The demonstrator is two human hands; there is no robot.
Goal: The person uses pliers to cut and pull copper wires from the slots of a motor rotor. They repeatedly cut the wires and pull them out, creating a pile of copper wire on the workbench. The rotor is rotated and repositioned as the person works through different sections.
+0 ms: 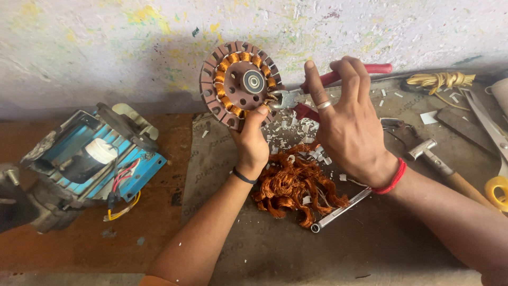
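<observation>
A grey mat [254,249] covers the middle of the brown bench [79,249], running up to the paint-flecked wall [317,26] at twelve o'clock. At nine o'clock lies a blue motor housing [92,159] with red, black and yellow wires hanging from it. Near centre, a heap of stripped copper wire [293,185] sits on the mat among white paper scraps [296,130], with a metal tube [341,210] at its four o'clock edge. Above the heap, toward eleven o'clock, the left hand [251,145] is clamped on the lower rim of a round fan stator [238,82], held upright with its orange windings and central bearing facing the camera. The right hand [349,124], wearing a ring and a red wrist thread, is closed around red-handled pliers [317,90], whose nose touches the stator's windings at its four o'clock edge. A hammer [439,164] lies at three o'clock, yellow cord [439,80] at two o'clock.
</observation>
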